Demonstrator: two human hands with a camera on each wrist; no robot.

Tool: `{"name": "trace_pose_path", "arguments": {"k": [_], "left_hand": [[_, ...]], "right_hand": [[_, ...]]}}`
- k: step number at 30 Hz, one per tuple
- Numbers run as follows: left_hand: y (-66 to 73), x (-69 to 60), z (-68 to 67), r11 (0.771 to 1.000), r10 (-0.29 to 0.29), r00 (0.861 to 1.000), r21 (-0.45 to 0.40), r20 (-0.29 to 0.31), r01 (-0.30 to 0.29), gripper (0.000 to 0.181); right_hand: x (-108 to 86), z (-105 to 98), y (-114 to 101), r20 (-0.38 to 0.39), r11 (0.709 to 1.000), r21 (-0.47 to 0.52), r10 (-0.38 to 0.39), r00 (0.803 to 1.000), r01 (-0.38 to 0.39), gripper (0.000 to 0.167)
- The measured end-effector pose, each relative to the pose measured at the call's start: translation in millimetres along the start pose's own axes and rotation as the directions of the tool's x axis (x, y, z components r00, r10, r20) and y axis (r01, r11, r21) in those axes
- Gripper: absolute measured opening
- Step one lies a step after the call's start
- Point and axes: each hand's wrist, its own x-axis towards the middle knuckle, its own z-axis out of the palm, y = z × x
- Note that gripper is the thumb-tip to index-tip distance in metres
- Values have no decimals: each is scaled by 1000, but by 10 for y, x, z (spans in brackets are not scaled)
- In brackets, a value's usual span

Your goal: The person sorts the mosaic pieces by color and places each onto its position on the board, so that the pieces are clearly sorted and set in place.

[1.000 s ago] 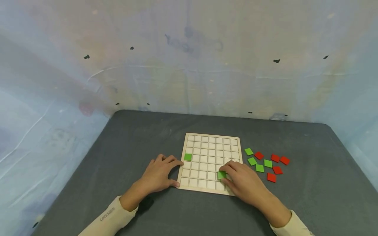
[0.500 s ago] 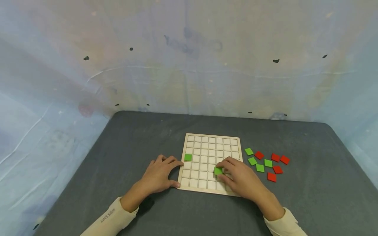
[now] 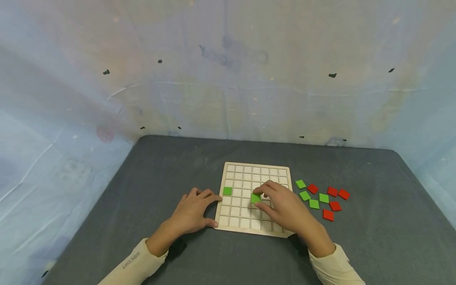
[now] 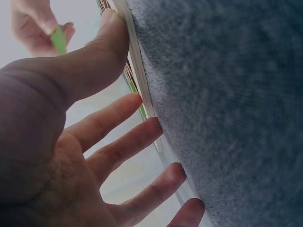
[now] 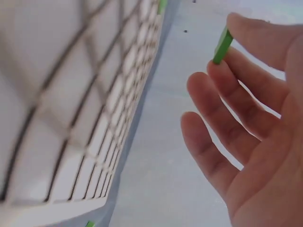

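A square wooden grid board (image 3: 234, 221) lies on the dark table. One green square tile (image 3: 227, 191) sits in a cell of its left column. My right hand (image 3: 290, 209) pinches another green tile (image 3: 255, 198) between thumb and fingers over the middle of the board. In the right wrist view this held tile (image 5: 223, 46) is raised clear of the grid, while the other fingers are loosely bent. My left hand (image 3: 190, 209) rests at the board's left edge, thumb and fingertips touching it. Its fingers look spread and relaxed in the left wrist view.
Right of the board lie loose green tiles (image 3: 314, 204) and red tiles (image 3: 328, 215), several of each, flat on the grey tabletop (image 3: 171, 162). A pale patterned sheet (image 3: 228, 79) hangs behind the table and along its sides.
My right hand has carried the pinched green tile away from me and to the left, from the board's lower right to its middle. My left hand has stayed at the left edge.
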Motion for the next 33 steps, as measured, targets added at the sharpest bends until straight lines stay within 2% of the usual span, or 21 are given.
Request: {"name": "trace_pose_path", "arguments": {"k": [8, 12, 19, 33], "left_hand": [[-7, 6, 21, 1000, -13, 1000, 12, 8, 13, 69], [-18, -6, 21, 1000, -17, 1000, 21, 3, 17, 68], [-21, -52, 1, 999, -22, 1000, 31, -2, 22, 68], [-22, -102, -43, 999, -24, 1000, 24, -10, 25, 68]], "right_hand": [[175, -13, -235, 52, 992, 103, 71, 996, -76, 27], [248, 20, -325, 54, 985, 149, 83, 995, -90, 27], [378, 84, -395, 32, 988, 129, 78, 996, -82, 29], [566, 239, -311, 86, 992, 100, 72, 994, -80, 28]]}}
